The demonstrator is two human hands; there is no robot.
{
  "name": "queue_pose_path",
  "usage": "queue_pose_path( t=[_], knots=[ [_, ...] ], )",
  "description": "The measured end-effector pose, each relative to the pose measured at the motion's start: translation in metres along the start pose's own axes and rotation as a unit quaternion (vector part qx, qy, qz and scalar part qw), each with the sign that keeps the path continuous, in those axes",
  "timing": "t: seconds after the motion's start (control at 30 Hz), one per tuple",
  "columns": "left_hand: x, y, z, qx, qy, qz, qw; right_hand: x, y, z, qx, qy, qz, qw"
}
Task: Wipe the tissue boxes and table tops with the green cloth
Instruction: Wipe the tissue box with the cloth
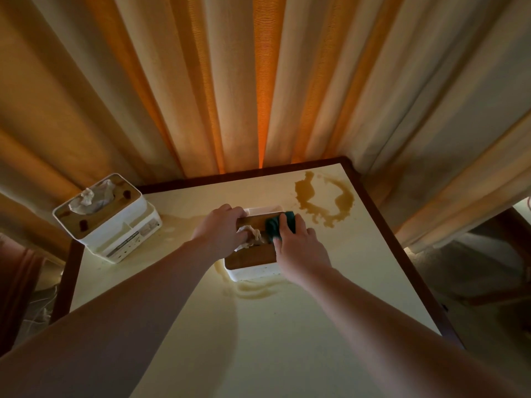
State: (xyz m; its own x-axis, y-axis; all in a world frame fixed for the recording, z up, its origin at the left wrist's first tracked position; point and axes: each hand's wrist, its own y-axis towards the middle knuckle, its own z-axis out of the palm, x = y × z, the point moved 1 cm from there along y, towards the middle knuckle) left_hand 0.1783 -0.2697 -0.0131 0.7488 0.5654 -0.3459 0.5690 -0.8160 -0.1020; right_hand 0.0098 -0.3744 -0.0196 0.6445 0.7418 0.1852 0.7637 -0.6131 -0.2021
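While the left hand [221, 226] grips the far-left edge of the near tissue box [253, 261] at mid-surface [287, 326], the right hand [298, 245] presses the green cloth [280, 224] flat-fingered onto its wooden lid. Brown spill [323, 201] pools beyond the box, right. Second tissue box [107, 219] stands at the left corner, well apart. Curtains [258, 81] behind.

Left hand [222, 226] grips tissue box [253, 264] at its far edge; right hand [298, 242] presses green cloth [280, 224] on the lid. Brown spill [324, 201] beyond, possibly wet. Second tissue box [107, 218] at table [287, 340] corner.
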Motion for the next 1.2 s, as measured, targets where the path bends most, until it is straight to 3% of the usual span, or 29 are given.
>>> queue_pose_path(
  t=[0.17, 0.5, 0.8, 0.97, 1.2],
  knots=[
    [0.0, 0.002, -0.002, -0.001, 0.004, -0.012, 1.0, 0.004, 0.022, -0.001, 0.008, 0.01, -0.005, 1.0],
    [0.002, 0.0, 0.001, -0.015, 0.021, -0.005, 1.0, -0.012, -0.055, 0.022, -0.051, 0.073, 0.002, 0.996],
    [0.0, 0.002, -0.002, -0.003, 0.051, -0.008, 0.999, -0.002, 0.02, -0.006, -0.015, 0.051, -0.002, 0.999],
    [0.001, -0.005, -0.008, -0.008, 0.122, -0.027, 0.992, -0.024, 0.01, -0.013, -0.08, 0.166, 0.015, 0.983],
    [-0.008, 0.002, -0.015, 0.016, 0.174, -0.02, 0.984, -0.042, -0.019, 0.0, -0.093, 0.344, 0.046, 0.933]
  ],
)
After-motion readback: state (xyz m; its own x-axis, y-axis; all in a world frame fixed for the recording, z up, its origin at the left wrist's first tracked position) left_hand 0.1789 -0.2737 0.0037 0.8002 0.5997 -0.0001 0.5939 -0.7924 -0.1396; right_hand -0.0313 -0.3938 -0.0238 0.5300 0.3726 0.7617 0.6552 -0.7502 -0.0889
